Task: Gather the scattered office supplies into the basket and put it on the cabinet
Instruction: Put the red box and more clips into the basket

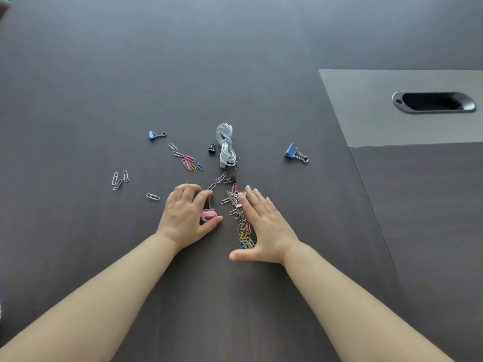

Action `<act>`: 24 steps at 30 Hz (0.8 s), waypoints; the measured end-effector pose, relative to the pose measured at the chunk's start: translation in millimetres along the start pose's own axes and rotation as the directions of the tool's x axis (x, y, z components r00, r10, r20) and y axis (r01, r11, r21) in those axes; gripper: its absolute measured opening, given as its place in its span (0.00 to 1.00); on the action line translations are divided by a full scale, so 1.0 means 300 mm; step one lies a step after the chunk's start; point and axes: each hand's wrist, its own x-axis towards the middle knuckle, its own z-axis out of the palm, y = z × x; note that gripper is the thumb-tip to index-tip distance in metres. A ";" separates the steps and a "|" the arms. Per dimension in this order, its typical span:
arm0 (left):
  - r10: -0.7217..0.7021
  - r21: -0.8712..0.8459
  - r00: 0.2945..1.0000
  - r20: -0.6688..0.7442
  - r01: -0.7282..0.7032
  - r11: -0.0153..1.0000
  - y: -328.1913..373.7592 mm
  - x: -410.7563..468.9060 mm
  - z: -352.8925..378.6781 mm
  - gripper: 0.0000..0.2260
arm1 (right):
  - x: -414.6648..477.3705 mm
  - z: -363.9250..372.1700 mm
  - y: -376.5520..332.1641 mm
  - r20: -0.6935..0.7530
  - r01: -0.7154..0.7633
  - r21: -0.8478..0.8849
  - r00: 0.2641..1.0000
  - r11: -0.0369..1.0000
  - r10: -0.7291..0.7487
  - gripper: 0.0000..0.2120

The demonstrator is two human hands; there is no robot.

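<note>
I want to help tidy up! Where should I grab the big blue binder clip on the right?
The big blue binder clip lies alone on the table, its silver wire handles sticking out toward the near right. Pinch those handles, coming from the right; they are thinner than the wedge-shaped body.

- Soft, even daylight; pale sheen on the table (183, 48) toward twelve o'clock.
- Faint shadow beneath the right hand (264, 226).
- Edges bend; detail slightly soft.

A dark wood-grain counter (104, 74) carries a grey inset panel (366, 113) at far right, with an oval cable opening (433, 101).
</note>
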 end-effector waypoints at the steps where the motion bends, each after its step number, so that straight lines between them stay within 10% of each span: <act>1: 0.000 0.008 1.000 -0.021 0.000 1.000 -0.032 -0.021 -0.004 0.29 | -0.009 0.012 -0.004 0.007 0.034 -0.036 0.999 0.999 -0.034 0.58; 8: -0.025 0.051 0.998 0.050 0.023 0.998 -0.129 -0.035 -0.019 0.29 | 0.084 0.035 -0.044 -0.115 -0.115 -0.167 0.989 0.979 0.096 0.51; 15: -0.395 0.129 0.907 0.148 0.378 0.917 -0.192 0.048 -0.051 0.38 | 0.270 0.009 -0.073 -0.283 -0.146 -0.122 0.953 0.982 0.107 0.39; 20: -0.116 0.031 0.980 -0.162 0.123 0.992 -0.202 0.021 -0.020 0.24 | 0.266 0.047 -0.071 -0.559 -0.084 -0.121 0.829 0.989 0.002 0.18; 24: -0.029 -0.023 0.993 -0.115 0.027 0.999 -0.186 -0.002 -0.041 0.20 | 0.252 0.048 -0.108 -0.541 -0.133 -0.173 0.841 0.976 0.019 0.17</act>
